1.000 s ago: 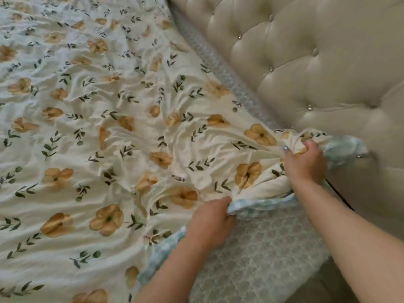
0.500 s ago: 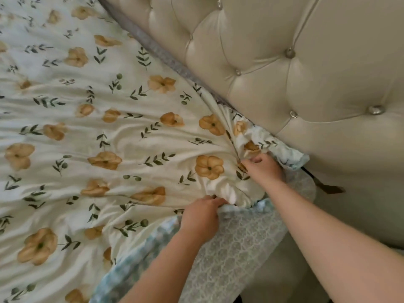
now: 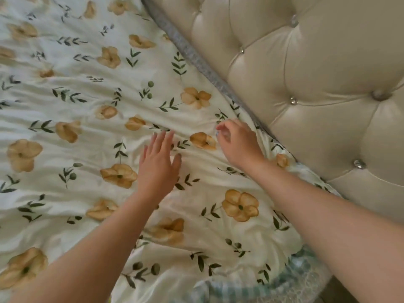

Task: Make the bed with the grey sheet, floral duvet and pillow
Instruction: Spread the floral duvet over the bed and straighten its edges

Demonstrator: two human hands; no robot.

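A head-worn camera is looking down at a bed where a cream floral duvet, printed with tan flowers and green sprigs, is lying spread across nearly the whole view, wrinkled in long soft folds. The left hand is lying palm down near the centre of the frame, fingers straight and together, pointing toward 12 o'clock, its grip open and flat on the fabric. The right hand is sitting just beside it at 3 o'clock, fingers loosely curled, grip open and holding nothing; whether it is touching the cloth is unclear. A thin strip of grey sheet is showing along the duvet's edge toward 1 o'clock, against a cream tufted headboard. At 5 o'clock the duvet's blue-green checked underside is peeking out at the corner.
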